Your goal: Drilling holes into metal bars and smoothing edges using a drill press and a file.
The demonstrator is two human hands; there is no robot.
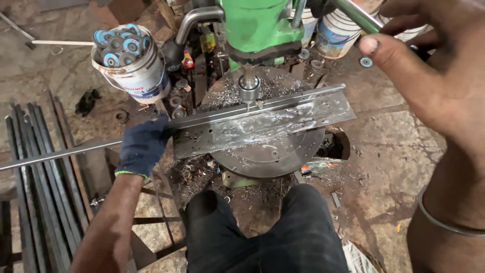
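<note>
Angle iron (262, 114), long and shiny, lies across the round drill table (283, 151) of a green drill press (255, 25), between the two hands, with the drill chuck (249, 87) right above its upper edge. The left hand (143, 146), in a dark blue glove, is closed around the bar where it runs off the table, pressing it down. The right hand (404, 65) is bare, up beside the machine's head, fingers curled around the metal feed lever (356, 14); a thin bangle (444, 220) sits on that wrist.

Metal shavings (202, 172) litter the table and the floor just inside the left hand. Above the left hand stands a white plastic bucket (141, 76) with a blue and red label band, filled with round blue-centred discs (118, 43). Near the right hand, behind the lever, stand two more white buckets (336, 33) with blue and orange labels. Left of the gloved hand, dark steel bars (40, 187) lie in a bundle on the floor. The person's knees (262, 232) in dark trousers show below the table.
</note>
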